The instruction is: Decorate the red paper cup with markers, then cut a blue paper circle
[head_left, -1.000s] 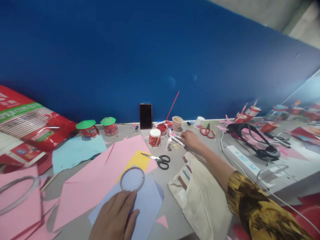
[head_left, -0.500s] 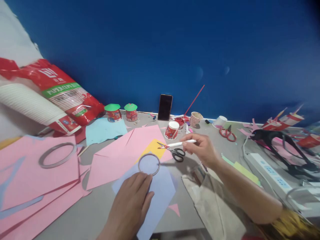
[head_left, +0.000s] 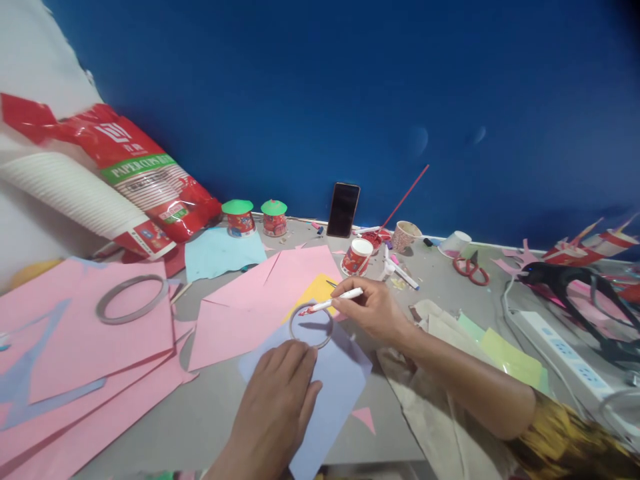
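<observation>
My left hand (head_left: 277, 393) lies flat, thumb apart, its fingertips pressing the near edge of a grey ring (head_left: 331, 328), which looks like a tape roll. Under the ring is a lavender paper sheet (head_left: 327, 407). In my right hand (head_left: 373, 312) is a white marker (head_left: 323, 305), pinched between thumb and fingers, its red tip over the ring's far part. Whether the tip touches the paper I cannot tell. Yellow paper (head_left: 311, 293) and a pink sheet (head_left: 255, 283) lie just beyond. Black-handled scissors are mostly hidden behind my right hand.
Pink sheets (head_left: 110, 353) with another grey ring (head_left: 105, 313) lie left, near a paper-cup bag (head_left: 145, 167). A red-white cup (head_left: 357, 259), green-topped cups (head_left: 239, 220) and a phone (head_left: 343, 210) stand behind. Red scissors (head_left: 470, 269), cloth (head_left: 445, 413) and a power strip (head_left: 563, 353) are right.
My right hand has brought the marker left and down, from above the black scissors to the ring. My left hand still presses the ring. The whole view has shifted slightly.
</observation>
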### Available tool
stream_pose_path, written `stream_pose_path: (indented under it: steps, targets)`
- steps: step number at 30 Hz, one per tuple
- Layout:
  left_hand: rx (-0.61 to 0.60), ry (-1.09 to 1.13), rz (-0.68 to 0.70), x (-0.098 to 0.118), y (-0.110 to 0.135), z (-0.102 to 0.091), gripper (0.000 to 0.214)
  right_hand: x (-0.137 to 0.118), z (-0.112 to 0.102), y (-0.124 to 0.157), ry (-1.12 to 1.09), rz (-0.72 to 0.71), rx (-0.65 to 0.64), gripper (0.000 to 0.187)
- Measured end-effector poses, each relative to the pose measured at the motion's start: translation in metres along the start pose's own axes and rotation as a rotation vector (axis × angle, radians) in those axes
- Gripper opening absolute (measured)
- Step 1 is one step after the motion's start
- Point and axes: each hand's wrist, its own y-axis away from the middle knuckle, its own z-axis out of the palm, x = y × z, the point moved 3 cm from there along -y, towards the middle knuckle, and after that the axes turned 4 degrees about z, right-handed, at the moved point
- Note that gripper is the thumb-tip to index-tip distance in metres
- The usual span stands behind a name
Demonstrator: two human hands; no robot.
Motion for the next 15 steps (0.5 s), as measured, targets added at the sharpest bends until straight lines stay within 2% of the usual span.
stream_pose_path:
  steps: [3,9,15]
  targets:
    - [0.004,0.008,-0.028,-0.001,0.0,-0.001,0.028,0.005,0.007,-0.002,0.067,-0.017,-0.027,0.02]
    - [-0.005,0.026,-0.032,-0.003,0.001,-0.001,0.029,0.0,0.014,-0.002,0.123,-0.188,-0.064,0.011]
    - [-0.006,0.039,-0.049,-0.002,0.002,-0.002,0.03,0.0,0.018,-0.003,0.178,-0.241,-0.094,0.003]
